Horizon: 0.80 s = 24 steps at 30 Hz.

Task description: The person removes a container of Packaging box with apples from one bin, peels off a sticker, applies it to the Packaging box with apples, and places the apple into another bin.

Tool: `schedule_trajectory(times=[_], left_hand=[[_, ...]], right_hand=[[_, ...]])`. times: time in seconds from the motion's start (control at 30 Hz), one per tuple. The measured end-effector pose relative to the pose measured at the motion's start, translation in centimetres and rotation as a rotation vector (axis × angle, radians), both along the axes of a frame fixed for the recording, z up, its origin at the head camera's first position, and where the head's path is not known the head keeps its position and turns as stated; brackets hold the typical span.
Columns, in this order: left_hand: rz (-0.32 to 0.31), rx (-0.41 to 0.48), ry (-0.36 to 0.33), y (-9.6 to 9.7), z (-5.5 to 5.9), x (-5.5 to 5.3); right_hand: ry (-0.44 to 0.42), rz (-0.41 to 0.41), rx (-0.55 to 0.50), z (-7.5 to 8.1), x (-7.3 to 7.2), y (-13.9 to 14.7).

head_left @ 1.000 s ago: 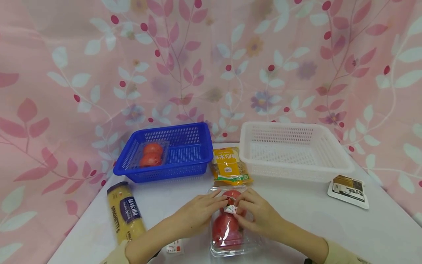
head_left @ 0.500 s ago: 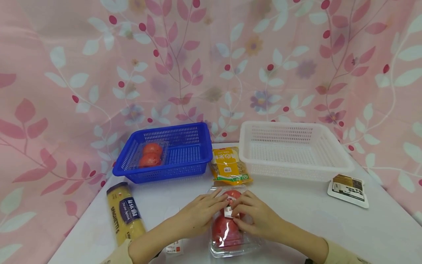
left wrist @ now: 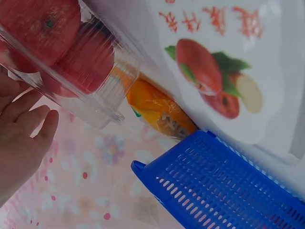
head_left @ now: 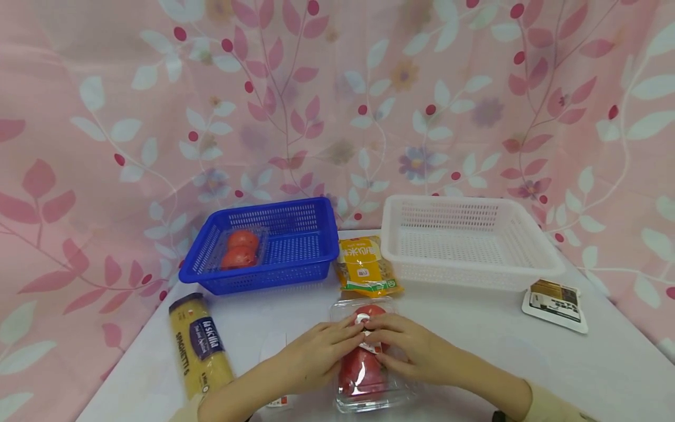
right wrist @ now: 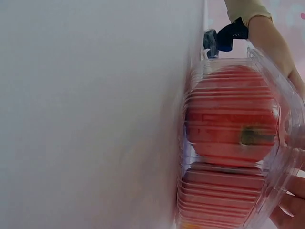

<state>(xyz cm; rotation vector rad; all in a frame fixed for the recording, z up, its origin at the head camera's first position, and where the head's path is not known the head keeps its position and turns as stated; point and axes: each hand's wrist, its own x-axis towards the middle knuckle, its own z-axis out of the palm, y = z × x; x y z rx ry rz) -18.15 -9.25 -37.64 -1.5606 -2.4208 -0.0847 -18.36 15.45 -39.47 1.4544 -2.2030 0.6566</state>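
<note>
A clear plastic clamshell box (head_left: 364, 398) with red tomatoes (head_left: 364, 372) lies in front of me in the head view. A white sticker (head_left: 371, 344) with red print is on its lid, partly hidden by fingers. My left hand (head_left: 321, 354) lays its straight fingers on the lid at the sticker's left. From the right, my right hand (head_left: 422, 349) rests extended fingers over the sticker, thumb at its near edge. In the right wrist view, the ribbed side of the box shows tomatoes (right wrist: 233, 119) behind it. The left wrist view shows left-hand fingers (left wrist: 47, 126) beside the box.
Behind stand a blue basket (head_left: 311, 269) with another tomato box (head_left: 239, 249) and a white basket (head_left: 474, 269). A yellow food bag (head_left: 366, 266) sits between them. Spaghetti (head_left: 200, 346) lies left, a flat white pack (head_left: 556, 305) right. A fruit-printed white sheet (left wrist: 209, 71) is near my left wrist.
The sticker, raised in my right fingers a second ago, now lies flatter on the lid. My right fingers have straightened and moved left over it, closer to the left fingertips.
</note>
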Motion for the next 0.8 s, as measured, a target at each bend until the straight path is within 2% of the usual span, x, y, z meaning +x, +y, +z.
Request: schedule_trajectory(times=[0.17,0.23,0.37,0.43,0.57,0.7,0.8], left_hand=[[-0.038,0.041,-0.015,-0.4,-0.2,0.5],[-0.052,0.041,0.004,-0.4,-0.2,0.8],[-0.083,0.002,0.097,-0.1,-0.1,1.5],[-0.095,-0.016,0.11,0.1,0.0,1.9],[-0.119,-0.045,0.077,0.5,0.1,2.5],[-0.13,-0.054,0.042,0.9,-0.1,2.6],[-0.126,-0.029,0.012,1.2,-0.5,2.4]], right_hand=[[-0.107,-0.023,0.08,0.1,0.0,0.2],[-0.149,-0.039,0.112,0.2,-0.1,0.3],[-0.12,-0.038,0.214,0.0,-0.5,0.4],[-0.08,-0.023,0.262,-0.1,-0.7,0.5],[-0.05,-0.017,0.311,-0.2,-0.9,0.4],[-0.084,-0.037,0.348,0.0,-1.0,0.3],[-0.128,-0.052,0.383,0.0,-1.0,0.4]])
